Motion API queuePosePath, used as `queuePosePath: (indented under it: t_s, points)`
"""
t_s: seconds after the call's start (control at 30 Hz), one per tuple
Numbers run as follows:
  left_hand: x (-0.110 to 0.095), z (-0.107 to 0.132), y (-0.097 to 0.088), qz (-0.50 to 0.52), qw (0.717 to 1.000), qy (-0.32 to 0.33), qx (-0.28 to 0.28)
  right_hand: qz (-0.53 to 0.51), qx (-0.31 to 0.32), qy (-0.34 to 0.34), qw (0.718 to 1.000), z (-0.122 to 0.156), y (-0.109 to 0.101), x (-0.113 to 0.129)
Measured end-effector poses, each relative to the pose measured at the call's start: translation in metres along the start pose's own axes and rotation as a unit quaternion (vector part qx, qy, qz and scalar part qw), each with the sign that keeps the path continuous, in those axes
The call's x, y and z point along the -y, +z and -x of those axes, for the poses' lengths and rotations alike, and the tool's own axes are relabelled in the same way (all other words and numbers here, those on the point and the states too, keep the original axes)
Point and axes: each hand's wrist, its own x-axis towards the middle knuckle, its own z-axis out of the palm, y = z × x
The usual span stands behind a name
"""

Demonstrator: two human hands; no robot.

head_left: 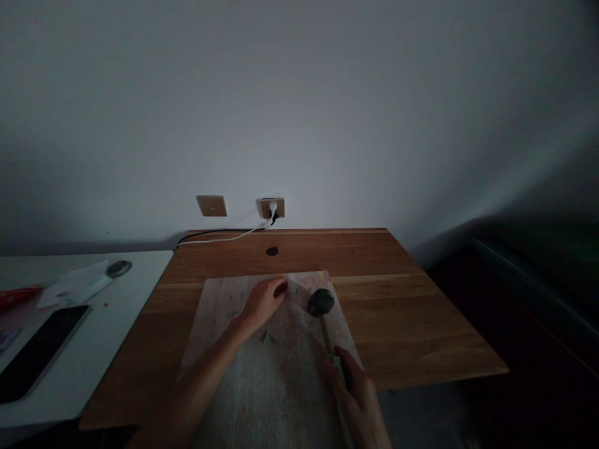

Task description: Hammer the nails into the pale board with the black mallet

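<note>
My right hand [354,393] is wrapped round the wooden handle of a mallet [321,303] with a dark, round head. The head is over the right side of a worn, pale board [271,380]. My left hand [266,302] is near the board's far edge, to the left of the mallet head. Its fingers are curled together, and what they hold, if anything, is hidden. Small dark scraps [266,337] lie on the board beside my left forearm.
The board lies on a wooden table [402,324] against the wall. Cables run from a wall socket [272,207] along the table's back edge. On the left, a white table [110,324] holds a phone [40,352], papers [72,284] and a round-ended, pale-handled object [118,269].
</note>
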Motion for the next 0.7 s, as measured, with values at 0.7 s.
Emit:
queuePosePath:
  t_s: [0.7]
  points:
    - [0.011,0.007,0.016,-0.011,0.999,0.004,-0.040,0.021,0.000,-0.007,1.000,0.002,0.000,0.024]
